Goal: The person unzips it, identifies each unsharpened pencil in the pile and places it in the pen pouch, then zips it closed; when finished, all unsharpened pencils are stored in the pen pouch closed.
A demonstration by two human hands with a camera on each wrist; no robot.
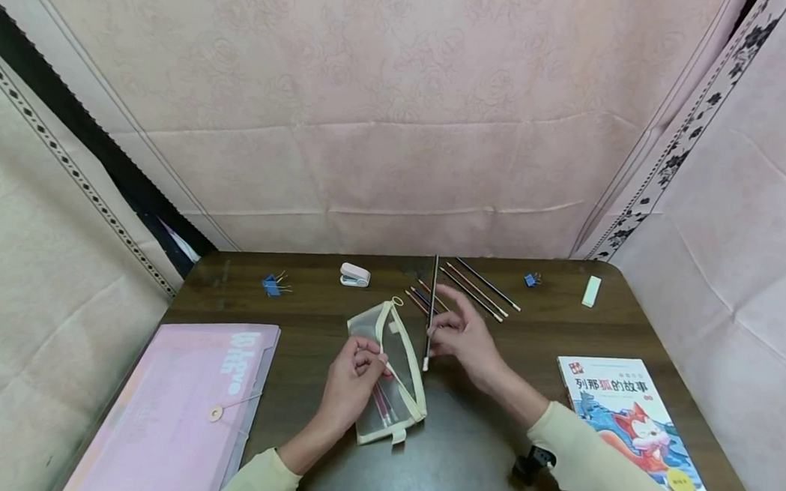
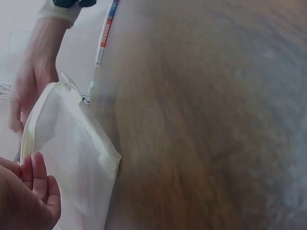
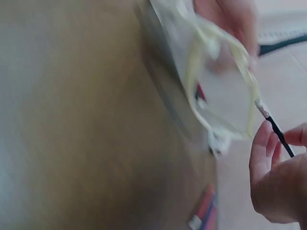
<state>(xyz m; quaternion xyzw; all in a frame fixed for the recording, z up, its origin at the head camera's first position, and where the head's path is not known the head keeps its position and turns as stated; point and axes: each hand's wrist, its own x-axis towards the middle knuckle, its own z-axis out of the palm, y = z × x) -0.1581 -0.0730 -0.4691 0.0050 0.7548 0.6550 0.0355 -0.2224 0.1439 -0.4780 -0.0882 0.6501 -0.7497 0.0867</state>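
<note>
A pale mesh pencil case (image 1: 415, 373) with cream zipper edging lies in the middle, its mouth spread apart. My left hand (image 1: 349, 382) pinches its near-left edge between thumb and fingers. Something reddish and slim shows through the mesh. My right hand (image 1: 469, 344) holds a dark pencil (image 1: 432, 297) between thumb and fingers, just right of the case mouth. In the right wrist view the pencil's pale end (image 3: 260, 106) is close to the zipper edge; whether they touch I cannot tell. Behind the right hand lie several loose pencils (image 1: 476, 290), some partly hidden by it.
A white stapler (image 1: 354, 275) and a blue binder clip (image 1: 272, 285) are at the back left. Another blue clip (image 1: 532, 279) and a pale green eraser-like block (image 1: 590, 291) lie back right. A pink folder (image 1: 180, 405) occupies the left, a picture-covered book (image 1: 635, 429) the right.
</note>
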